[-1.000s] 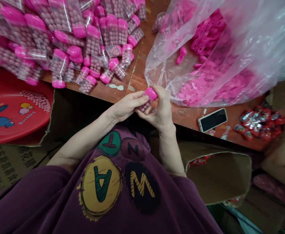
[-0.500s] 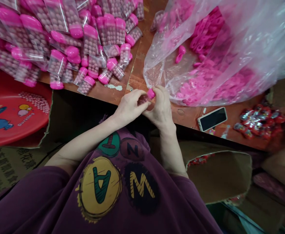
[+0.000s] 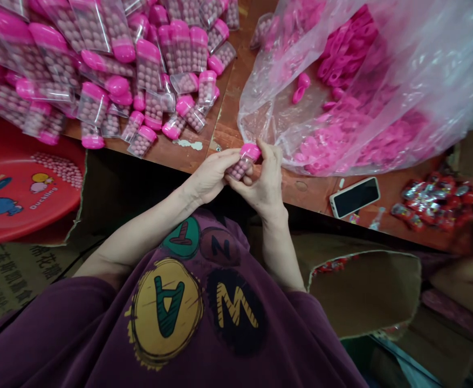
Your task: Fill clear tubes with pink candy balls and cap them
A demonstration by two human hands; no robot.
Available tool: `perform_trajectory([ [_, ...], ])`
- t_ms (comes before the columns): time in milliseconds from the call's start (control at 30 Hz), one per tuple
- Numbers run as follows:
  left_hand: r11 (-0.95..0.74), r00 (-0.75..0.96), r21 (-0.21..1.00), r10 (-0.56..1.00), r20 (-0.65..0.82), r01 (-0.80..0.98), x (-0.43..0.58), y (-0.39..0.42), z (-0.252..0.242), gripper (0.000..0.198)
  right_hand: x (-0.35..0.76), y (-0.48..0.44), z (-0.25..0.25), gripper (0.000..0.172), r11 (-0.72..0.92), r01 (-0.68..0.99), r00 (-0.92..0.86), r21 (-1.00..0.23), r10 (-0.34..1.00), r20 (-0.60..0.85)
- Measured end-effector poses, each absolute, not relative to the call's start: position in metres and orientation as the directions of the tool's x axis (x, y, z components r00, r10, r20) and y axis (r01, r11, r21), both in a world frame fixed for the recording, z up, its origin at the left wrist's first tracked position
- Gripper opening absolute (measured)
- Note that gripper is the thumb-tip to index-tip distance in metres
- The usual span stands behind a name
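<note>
Both hands meet at the table's front edge around one small clear bottle point(image 3: 240, 167) of pink candy balls with a bright pink cap point(image 3: 250, 151). My left hand point(image 3: 214, 175) grips the bottle's side, fingers bent around it. My right hand point(image 3: 266, 180) holds it from the other side, with a fingertip at the cap and the thumb near the lower end. The bottle tilts, cap end up and to the right. Just beyond the hands lies a clear plastic bag point(image 3: 256, 110) with many loose pink caps point(image 3: 365, 134) inside.
Filled pink-capped bottles point(image 3: 147, 64) are heaped at the back left. A red basin point(image 3: 13, 215) with pink balls stands at left. A phone point(image 3: 355, 197) and red-wrapped sweets point(image 3: 438, 202) lie at right, above an open cardboard box point(image 3: 369, 302). Another person's arm point(image 3: 463, 275) shows at far right.
The bottle has turned between my hands, so its clear body and balls now show. My left fingers have shifted along its side, and the right hand has opened slightly away from the cap.
</note>
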State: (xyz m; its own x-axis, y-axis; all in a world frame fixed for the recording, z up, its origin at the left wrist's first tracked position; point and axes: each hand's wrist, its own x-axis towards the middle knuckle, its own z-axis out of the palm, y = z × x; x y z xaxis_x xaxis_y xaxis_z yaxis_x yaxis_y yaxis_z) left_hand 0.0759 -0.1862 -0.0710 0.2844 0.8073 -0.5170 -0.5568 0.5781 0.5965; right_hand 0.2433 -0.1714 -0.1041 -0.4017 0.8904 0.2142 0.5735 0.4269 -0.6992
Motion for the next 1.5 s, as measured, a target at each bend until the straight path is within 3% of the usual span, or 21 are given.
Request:
perform_trajectory([
  [200, 0.568, 0.316, 0.553, 0.814, -0.488, -0.610, 0.075, -0.185, -0.069, 0.024, 0.242, -0.172, -0.100, 0.085, 0.419, 0.553, -0.377, -0.720, 0.897, 0.232],
  [500, 0.595, 0.320, 0.517, 0.788, -0.525, -0.616, 0.075, -0.186, -0.068, 0.028, 0.238, -0.173, -0.094, 0.080, 0.550, 0.564, -0.371, -0.616, 0.835, 0.405],
  [567, 0.581, 0.291, 0.568, 0.802, -0.522, -0.583, 0.077, -0.186, -0.070, 0.026, 0.240, -0.173, -0.099, 0.076, 0.498, 0.576, -0.357, -0.648, 0.867, 0.348],
  [633, 0.514, 0.200, 0.707, 0.853, -0.483, -0.486, 0.079, -0.187, -0.072, 0.021, 0.240, -0.172, -0.105, 0.070, 0.426, 0.595, -0.338, -0.682, 0.902, 0.269],
  [733, 0.356, 0.037, 0.915, 0.934, -0.355, -0.189, 0.081, -0.188, -0.076, 0.040, 0.238, -0.170, -0.111, 0.061, 0.372, 0.599, -0.345, -0.709, 0.919, 0.191],
  [833, 0.266, 0.006, 0.964, 0.964, -0.266, -0.001, 0.078, -0.190, -0.081, 0.034, 0.238, -0.169, -0.107, 0.064, 0.356, 0.600, -0.398, -0.716, 0.910, 0.119],
  [933, 0.280, 0.061, 0.959, 0.959, -0.277, -0.044, 0.072, -0.191, -0.086, 0.022, 0.245, -0.166, -0.095, 0.073, 0.333, 0.572, -0.465, -0.749, 0.884, 0.038],
  [1100, 0.385, 0.145, 0.872, 0.923, -0.357, -0.302, 0.067, -0.192, -0.082, 0.035, 0.257, -0.158, -0.076, 0.040, 0.177, 0.437, -0.396, -0.882, 0.918, -0.012],
  [1233, 0.388, 0.141, 0.847, 0.921, -0.362, -0.364, 0.070, -0.191, -0.076, 0.041, 0.253, -0.156, -0.069, 0.035, 0.113, 0.389, -0.321, -0.914, 0.947, -0.020],
  [1367, 0.282, 0.128, 0.880, 0.959, -0.252, -0.383, 0.070, -0.191, -0.080, 0.045, 0.249, -0.155, -0.065, 0.035, 0.232, 0.404, -0.376, -0.885, 0.924, 0.071],
  [1500, 0.180, 0.108, 0.954, 0.981, -0.159, -0.238, 0.063, -0.189, -0.081, 0.038, 0.247, -0.157, -0.066, 0.034, 0.333, 0.436, -0.383, -0.836, 0.909, 0.162],
])
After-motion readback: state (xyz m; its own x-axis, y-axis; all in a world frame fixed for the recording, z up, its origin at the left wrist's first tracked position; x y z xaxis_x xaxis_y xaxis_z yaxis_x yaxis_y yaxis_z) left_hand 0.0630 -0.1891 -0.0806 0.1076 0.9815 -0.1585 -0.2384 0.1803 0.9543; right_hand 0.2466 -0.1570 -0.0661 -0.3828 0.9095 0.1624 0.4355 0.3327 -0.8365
